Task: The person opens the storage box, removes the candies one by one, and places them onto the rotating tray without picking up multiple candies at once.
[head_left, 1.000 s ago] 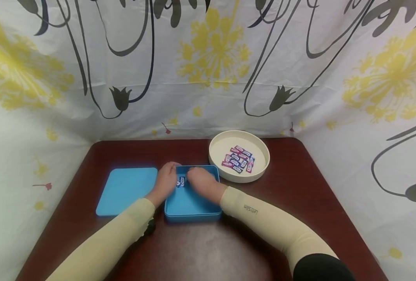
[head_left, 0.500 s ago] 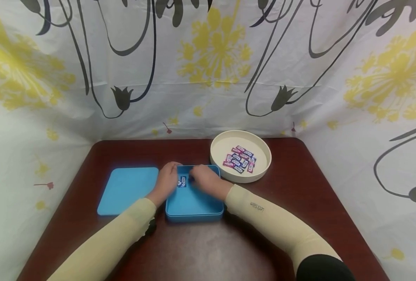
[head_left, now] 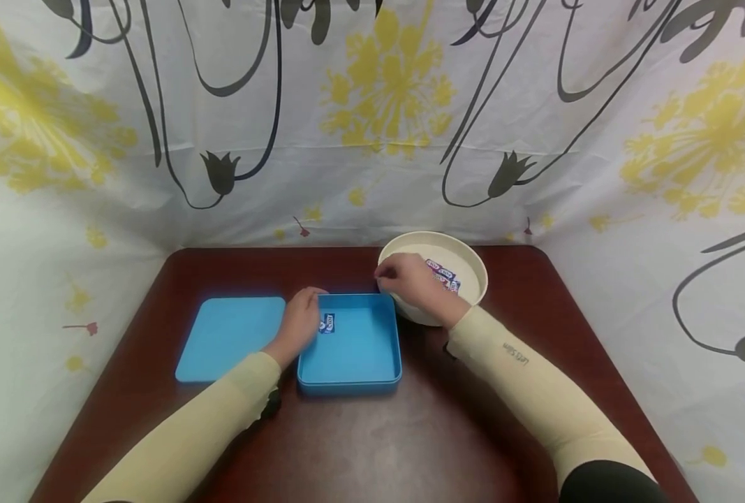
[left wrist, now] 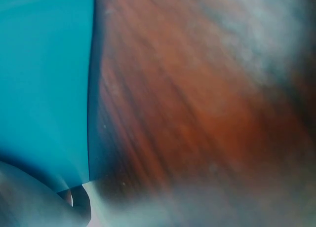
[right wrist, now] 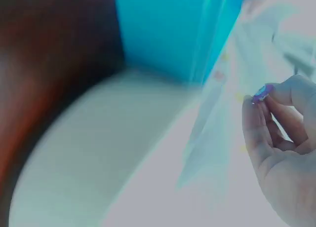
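Observation:
My left hand [head_left: 301,321] grips the back-left part of the open blue box [head_left: 350,384]. Beside its fingers, inside the box, lies a small blue wrapped candy [head_left: 329,323] with white lettering, and a bit of a second shows at the hand's edge. My right hand [head_left: 416,283] is over the left rim of the round cream tray [head_left: 466,258]. In the right wrist view its thumb and fingertips pinch a small purple-blue wrapped candy [right wrist: 262,93]. Several pink and blue wrapped candies [head_left: 441,271] lie in the tray, partly hidden by that hand.
A flat blue lid [head_left: 230,339] lies on the dark red table [head_left: 372,447], left of the box. Behind and at the sides hangs a white curtain [head_left: 322,188] with grey and yellow flowers. The tray stands close to the box's back-right corner.
My right hand has lifted out of the box and moved back and right to the tray's left rim, covering part of its candies. The left hand has stayed at the box.

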`<action>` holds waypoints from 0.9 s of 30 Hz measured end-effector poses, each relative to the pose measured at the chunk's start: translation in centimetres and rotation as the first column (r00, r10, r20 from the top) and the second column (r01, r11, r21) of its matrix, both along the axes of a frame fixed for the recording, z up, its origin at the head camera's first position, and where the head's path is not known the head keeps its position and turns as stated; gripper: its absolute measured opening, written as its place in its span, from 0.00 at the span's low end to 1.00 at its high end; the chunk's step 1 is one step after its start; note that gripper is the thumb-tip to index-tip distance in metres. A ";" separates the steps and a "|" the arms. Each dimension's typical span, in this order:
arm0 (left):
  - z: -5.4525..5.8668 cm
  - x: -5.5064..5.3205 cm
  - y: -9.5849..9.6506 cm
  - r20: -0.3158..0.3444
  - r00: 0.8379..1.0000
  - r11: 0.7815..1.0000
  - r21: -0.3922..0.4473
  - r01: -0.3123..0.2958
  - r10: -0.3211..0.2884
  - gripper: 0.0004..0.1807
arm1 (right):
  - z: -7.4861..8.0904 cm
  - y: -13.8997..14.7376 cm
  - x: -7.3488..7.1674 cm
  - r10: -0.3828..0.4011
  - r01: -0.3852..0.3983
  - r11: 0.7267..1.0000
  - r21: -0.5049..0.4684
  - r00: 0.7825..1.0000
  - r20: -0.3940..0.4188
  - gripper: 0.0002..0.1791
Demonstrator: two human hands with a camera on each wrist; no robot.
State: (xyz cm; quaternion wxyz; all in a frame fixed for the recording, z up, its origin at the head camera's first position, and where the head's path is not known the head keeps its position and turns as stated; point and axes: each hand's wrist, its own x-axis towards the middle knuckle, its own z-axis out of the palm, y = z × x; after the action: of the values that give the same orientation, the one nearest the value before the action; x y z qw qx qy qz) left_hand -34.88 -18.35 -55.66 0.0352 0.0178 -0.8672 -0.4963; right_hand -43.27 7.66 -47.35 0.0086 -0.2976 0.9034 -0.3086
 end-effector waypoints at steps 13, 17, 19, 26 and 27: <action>-0.2 0.0 0.0 -0.002 1.000 1.000 -0.003 0.000 0.000 0.23 | -0.3 4.1 -6.6 -0.157 0.152 0.982 0.114 0.987 0.039 0.08; -0.3 0.0 0.2 0.002 1.000 1.000 0.003 -0.003 0.003 0.23 | -0.7 4.0 -7.3 -0.202 0.191 0.968 0.163 0.978 0.052 0.08; -0.2 0.1 0.2 0.004 1.000 1.000 0.008 -0.004 0.004 0.23 | -1.0 3.9 -7.6 -0.210 0.200 0.962 0.187 0.977 0.039 0.07; 0.2 0.4 0.1 0.005 1.000 1.000 0.014 -0.012 0.012 0.22 | -2.2 3.5 -8.7 -0.185 0.177 0.949 0.260 0.983 0.005 0.07; 0.2 0.4 0.1 0.003 1.000 1.000 0.015 -0.013 0.013 0.22 | -2.3 3.5 -8.8 -0.182 0.172 0.945 0.277 0.983 0.011 0.08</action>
State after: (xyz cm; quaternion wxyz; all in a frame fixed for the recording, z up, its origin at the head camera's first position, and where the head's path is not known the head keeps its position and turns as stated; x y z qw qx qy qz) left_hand -34.47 -18.26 -55.41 0.0372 0.0244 -0.8635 -0.5024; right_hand -52.09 11.20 -49.63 0.0388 -0.2055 0.9602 -0.1850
